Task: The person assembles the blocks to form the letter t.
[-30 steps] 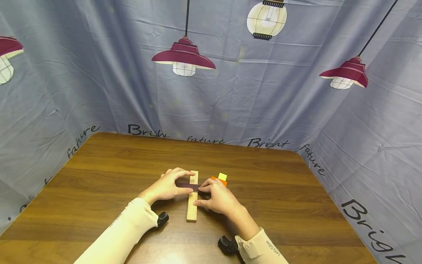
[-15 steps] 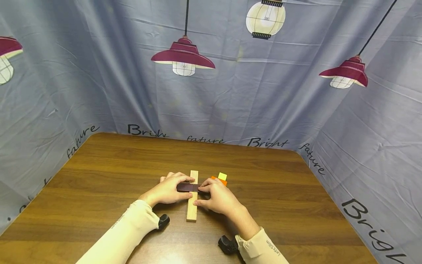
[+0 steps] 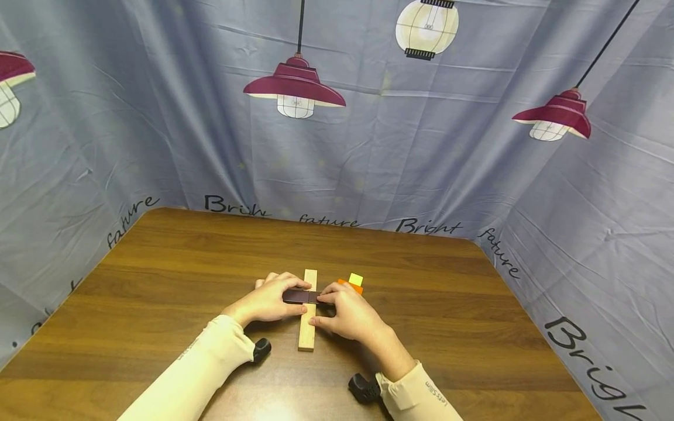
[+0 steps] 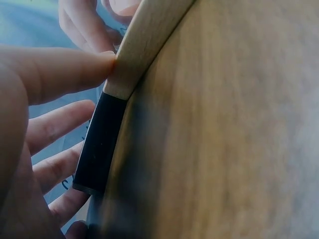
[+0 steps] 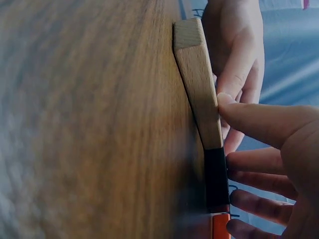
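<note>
Light wooden blocks and dark blocks form a cross on the table. My left hand [image 3: 271,301] arches over the left dark block [image 3: 296,296], its thumb on the near wooden block [image 3: 306,333] and its index fingertip at the far wooden block [image 3: 310,276]. My right hand [image 3: 344,310] has its thumb against the near block's right side, and its fingers reach over the right dark block [image 3: 313,297], hiding much of it. The fingers of both hands look extended in the wrist views. An orange block [image 5: 221,226] stands beyond the right dark block.
Behind the right hand lies a yellow block [image 3: 356,279] against the orange one. The wooden table [image 3: 447,327] spreads around the blocks, with a printed curtain [image 3: 368,146] behind it. Black wrist devices [image 3: 364,389] hang below both sleeves.
The left thumb has slid nearer, off the dark block onto the near wooden block, uncovering the left dark block. The right hand has barely moved.
</note>
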`<move>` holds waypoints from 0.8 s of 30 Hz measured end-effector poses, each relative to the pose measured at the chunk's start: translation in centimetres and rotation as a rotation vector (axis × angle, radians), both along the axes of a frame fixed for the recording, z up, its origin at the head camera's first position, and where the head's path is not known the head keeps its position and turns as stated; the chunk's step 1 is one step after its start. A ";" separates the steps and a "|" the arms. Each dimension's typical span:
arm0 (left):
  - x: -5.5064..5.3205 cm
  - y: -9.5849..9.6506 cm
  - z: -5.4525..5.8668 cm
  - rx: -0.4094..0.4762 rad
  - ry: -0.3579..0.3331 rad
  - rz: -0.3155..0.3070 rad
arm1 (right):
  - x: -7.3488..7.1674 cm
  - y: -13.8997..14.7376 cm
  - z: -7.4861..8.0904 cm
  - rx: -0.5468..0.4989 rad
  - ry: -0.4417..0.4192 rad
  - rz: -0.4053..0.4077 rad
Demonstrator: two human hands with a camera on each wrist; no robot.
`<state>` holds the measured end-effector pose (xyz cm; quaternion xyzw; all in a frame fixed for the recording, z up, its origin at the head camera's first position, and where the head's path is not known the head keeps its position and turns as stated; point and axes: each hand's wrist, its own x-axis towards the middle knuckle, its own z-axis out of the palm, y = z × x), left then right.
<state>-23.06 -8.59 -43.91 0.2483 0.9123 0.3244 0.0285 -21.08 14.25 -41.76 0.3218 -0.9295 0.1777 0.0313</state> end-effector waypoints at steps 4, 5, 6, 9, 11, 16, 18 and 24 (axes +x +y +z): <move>0.0 0.0 -0.1 0.003 -0.004 0.002 | -0.3 0.4 0.2 -0.117 -0.016 -0.005; 0.0 0.0 -0.1 0.003 -0.004 0.003 | -0.5 0.6 0.3 -0.156 -0.017 -0.016; -0.1 0.0 -0.1 0.004 -0.004 0.003 | -0.6 0.8 0.4 -0.192 -0.020 -0.036; -0.1 0.0 -0.2 0.012 -0.004 0.007 | -1.0 1.5 0.8 -0.274 -0.012 -0.110; -0.1 0.0 -0.2 0.017 -0.001 0.010 | -1.2 2.0 1.0 -0.310 -0.008 -0.173; -0.1 -0.1 -0.2 0.025 0.002 0.017 | -2.0 3.3 1.1 -0.411 -0.041 -0.292; -0.1 0.0 -0.2 0.025 0.001 0.017 | -2.4 3.9 0.9 -0.428 -0.050 -0.323; -0.1 0.0 -0.1 0.025 0.002 0.014 | -3.3 5.4 0.0 -0.431 -0.097 -0.392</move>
